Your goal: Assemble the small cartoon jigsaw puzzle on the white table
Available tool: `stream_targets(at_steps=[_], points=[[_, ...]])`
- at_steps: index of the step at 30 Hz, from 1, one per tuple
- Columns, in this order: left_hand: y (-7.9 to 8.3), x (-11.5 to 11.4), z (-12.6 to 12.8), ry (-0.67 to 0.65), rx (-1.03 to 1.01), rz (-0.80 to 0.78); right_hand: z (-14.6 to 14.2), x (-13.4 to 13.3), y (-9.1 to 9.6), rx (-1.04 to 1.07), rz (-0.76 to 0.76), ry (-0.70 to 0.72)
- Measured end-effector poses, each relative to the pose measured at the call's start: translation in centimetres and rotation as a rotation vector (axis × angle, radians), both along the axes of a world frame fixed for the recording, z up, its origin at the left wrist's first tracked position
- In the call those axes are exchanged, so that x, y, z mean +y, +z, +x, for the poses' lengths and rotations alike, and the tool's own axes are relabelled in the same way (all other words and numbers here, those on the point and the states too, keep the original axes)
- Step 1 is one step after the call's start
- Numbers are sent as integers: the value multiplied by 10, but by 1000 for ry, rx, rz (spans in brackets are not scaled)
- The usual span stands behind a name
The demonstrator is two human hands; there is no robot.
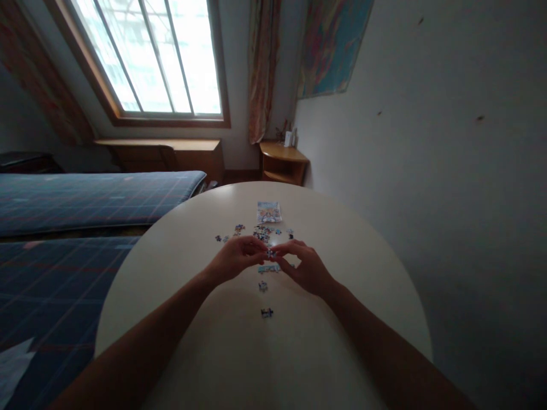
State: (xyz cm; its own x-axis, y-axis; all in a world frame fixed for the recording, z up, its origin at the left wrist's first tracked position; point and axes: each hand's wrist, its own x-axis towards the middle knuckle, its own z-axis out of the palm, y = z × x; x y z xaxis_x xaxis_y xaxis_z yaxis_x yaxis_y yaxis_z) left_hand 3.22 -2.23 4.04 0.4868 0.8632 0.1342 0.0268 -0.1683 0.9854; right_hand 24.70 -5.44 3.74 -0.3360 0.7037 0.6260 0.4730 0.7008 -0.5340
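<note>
Between the fingertips of both hands is a small jigsaw puzzle piece [270, 254], held just above the table; whether it is one piece or two joined cannot be made out. My left hand [237, 256] pinches it from the left, my right hand [304, 265] from the right. Just below the fingers lies a joined strip of puzzle pieces [268, 269]. Nearer to me rest a small puzzle cluster [262, 286] and another dark-and-light cluster [267, 312]. Beyond the hands is a pile of loose puzzle pieces [262, 232], partly hidden by my fingers.
A picture sheet [269, 212] lies past the pile on the round white table [171, 285]. Several loose pieces [240, 228] are scattered left of the pile. A bed with a plaid cover [98, 196] stands left, a corner shelf [284, 152] behind, a wall [448, 199] right.
</note>
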Motion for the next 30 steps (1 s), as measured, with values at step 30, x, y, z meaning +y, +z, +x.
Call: stream_targets(at_steps=[30], points=[[-12, -7, -8, -206, 633, 659, 67, 7, 12, -443, -753, 196]])
